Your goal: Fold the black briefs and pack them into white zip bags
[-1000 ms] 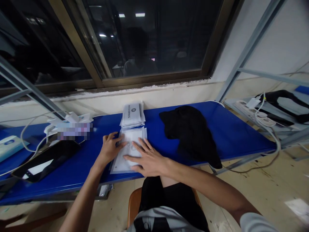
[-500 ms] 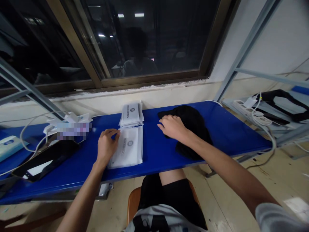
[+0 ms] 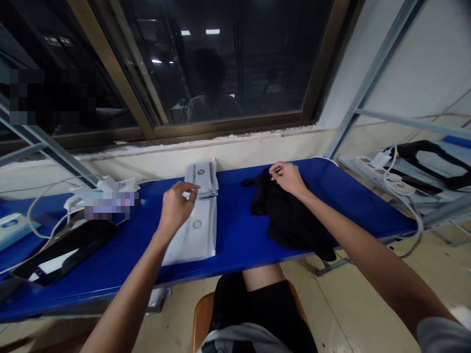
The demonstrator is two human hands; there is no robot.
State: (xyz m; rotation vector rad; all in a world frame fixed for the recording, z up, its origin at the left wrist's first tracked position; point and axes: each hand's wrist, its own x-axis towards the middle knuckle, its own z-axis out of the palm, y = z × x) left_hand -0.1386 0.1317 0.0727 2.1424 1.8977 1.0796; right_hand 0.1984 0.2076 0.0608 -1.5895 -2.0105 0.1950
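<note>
Left hand [image 3: 175,207]: raised above the surface, fingers loosely curled, nothing visible in its hold; fingertips at the near left edge of the stack, contact cannot be confirmed.
Right hand [image 3: 289,177]: on the upper edge of the black cloth, fingers curled and pressed into it; cannot tell whether the cloth is pinched.
Stack of printed white packets [image 3: 201,177]: 1 stack, lying flat at the rear of the surface against the wall side, just beyond the left hand.
Flat white packet [image 3: 195,240]: 1 packet, lying apart from the stack's near edge, below and right of the left hand, not touched by it.
Black cloth [image 3: 290,220]: crumpled on the blue surface [image 3: 235,260], right of the packets, under the right hand.
Hands spacing: well apart, with the stack and packet nearer the left hand.
Left of the hands: white cables [image 3: 40,220], a blurred item [image 3: 110,205], a dark tablet [image 3: 66,251] and a pale blue box [image 3: 13,226], all on the surface.
Right of the surface: a power strip [image 3: 375,166] on a metal shelf [image 3: 437,203].
</note>
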